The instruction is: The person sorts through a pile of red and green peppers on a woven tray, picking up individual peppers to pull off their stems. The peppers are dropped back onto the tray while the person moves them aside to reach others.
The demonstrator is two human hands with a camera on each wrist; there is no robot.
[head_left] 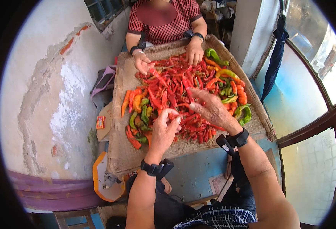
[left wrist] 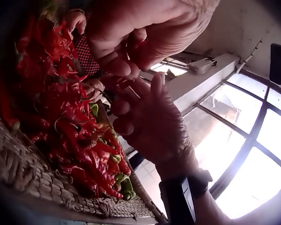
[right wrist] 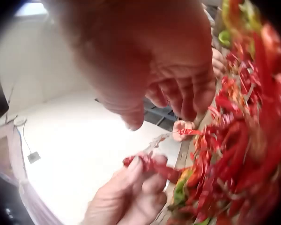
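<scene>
A heap of red peppers [head_left: 172,89] lies on a woven tray [head_left: 116,154], with green and orange peppers [head_left: 139,118] at its sides. My left hand [head_left: 164,131] is over the near part of the heap; its thumb and fingers pinch a red pepper [right wrist: 164,169], seen in the right wrist view. Up and to the right of it my right hand [head_left: 212,108] hovers over the peppers, fingers loosely extended and apart, holding nothing visible. In the left wrist view the right hand [left wrist: 150,122] is close beside the left hand [left wrist: 154,33].
Across the tray sits a person in a red patterned shirt [head_left: 168,23], both hands at the heap's far side. An orange-edged container [head_left: 99,183] and a small red box [head_left: 101,122] are at the left. A dark umbrella [head_left: 276,57] hangs by the window on the right.
</scene>
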